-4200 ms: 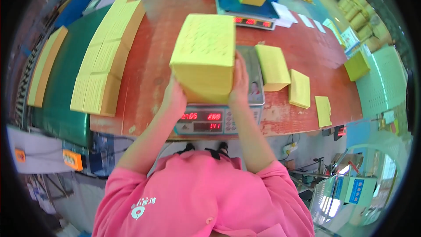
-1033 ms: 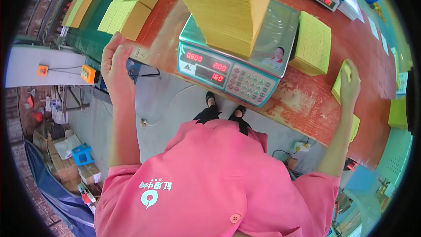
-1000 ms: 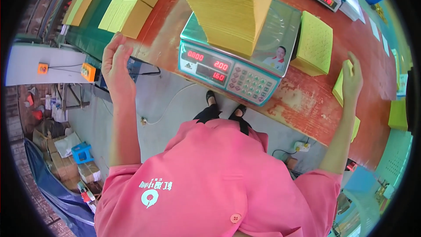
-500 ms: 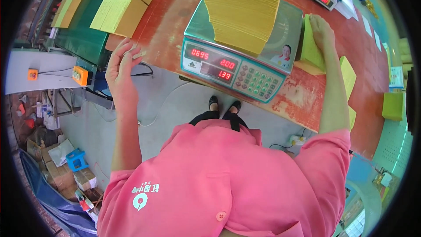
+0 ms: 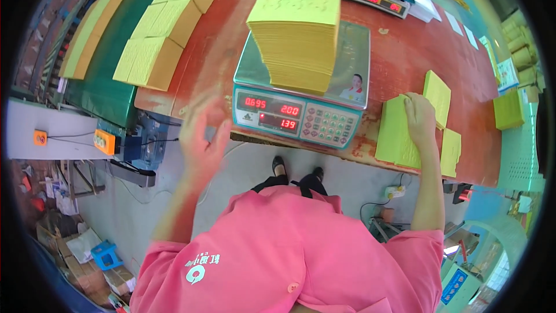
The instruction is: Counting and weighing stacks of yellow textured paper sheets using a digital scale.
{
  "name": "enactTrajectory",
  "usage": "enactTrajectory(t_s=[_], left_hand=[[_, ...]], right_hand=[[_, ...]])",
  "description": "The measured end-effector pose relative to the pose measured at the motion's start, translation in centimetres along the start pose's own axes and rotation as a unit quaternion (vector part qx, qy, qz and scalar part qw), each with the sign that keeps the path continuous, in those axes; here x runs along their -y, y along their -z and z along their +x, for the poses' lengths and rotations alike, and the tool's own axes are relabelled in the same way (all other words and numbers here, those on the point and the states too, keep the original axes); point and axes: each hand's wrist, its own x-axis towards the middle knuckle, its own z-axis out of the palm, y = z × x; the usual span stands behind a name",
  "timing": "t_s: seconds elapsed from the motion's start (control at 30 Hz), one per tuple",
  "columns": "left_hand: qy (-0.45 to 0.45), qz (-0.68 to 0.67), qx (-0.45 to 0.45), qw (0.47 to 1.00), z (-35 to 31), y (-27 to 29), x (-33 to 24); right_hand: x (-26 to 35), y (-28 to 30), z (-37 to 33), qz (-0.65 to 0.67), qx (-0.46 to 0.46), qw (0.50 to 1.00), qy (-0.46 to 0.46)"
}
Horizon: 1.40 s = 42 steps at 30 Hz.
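A tall stack of yellow paper (image 5: 298,52) with an embossed top stands on a teal scale (image 5: 353,98), whose red digits are lit. To the right of the scale, my right hand (image 5: 421,119) grips a smaller block of yellow paper (image 5: 394,133) near the table's front edge. Its fingers curl over the block's far right edge. My left hand (image 5: 202,139) hovers off the scale's left front corner, a little smeared by motion. Nothing is in it, and its thumb and fingers are apart.
Loose yellow paper pieces (image 5: 436,98) lie right of my right hand on the red table (image 5: 399,52). Yellow blocks (image 5: 156,61) line the left side, beside a green surface (image 5: 104,95). A second scale (image 5: 373,1) stands at the back. A blue stool (image 5: 106,255) is on the floor.
My right hand has brought the smaller yellow block nearer to me, away from the scale's side. My left hand has moved right, toward the scale. The view has shifted.
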Motion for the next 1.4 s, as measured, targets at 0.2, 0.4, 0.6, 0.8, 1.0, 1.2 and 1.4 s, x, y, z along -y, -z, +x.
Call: enactTrajectory(t_s=[0.2,0.4,0.6,0.8,1.0,1.2,1.4], left_hand=[[-0.192,0.11,-0.007,0.975,10.9,0.3,-5.8],[-0.172,0.159,0.056,0.971,19.6,-7.2,-9.3],[-0.158,0.319,0.145,0.923,18.1,-11.7,-7.2],[-0.142,0.309,0.173,0.924,18.9,-10.8,-8.0],[-0.001,-0.051,0.082,0.995,18.5,-7.7,-7.2],[0.248,-0.452,-0.122,0.848,14.6,-3.1,1.1],[0.334,-0.558,0.031,0.759,7.7,-4.6,8.4]], right_hand=[[-0.4,0.4,-1.3,-0.041,-0.003,0.999,0.006],[-1.0,-0.2,-1.8,-0.02,-0.093,0.995,0.014],[-1.3,0.0,-1.9,0.014,-0.11,0.994,0.016],[-1.6,-0.3,-2.0,0.018,-0.088,0.996,0.009],[0.1,2.4,-1.3,0.016,-0.076,0.996,0.031],[9.2,7.5,-0.5,0.321,-0.022,0.947,0.007],[22.0,7.6,5.0,0.246,-0.133,0.946,0.165]])
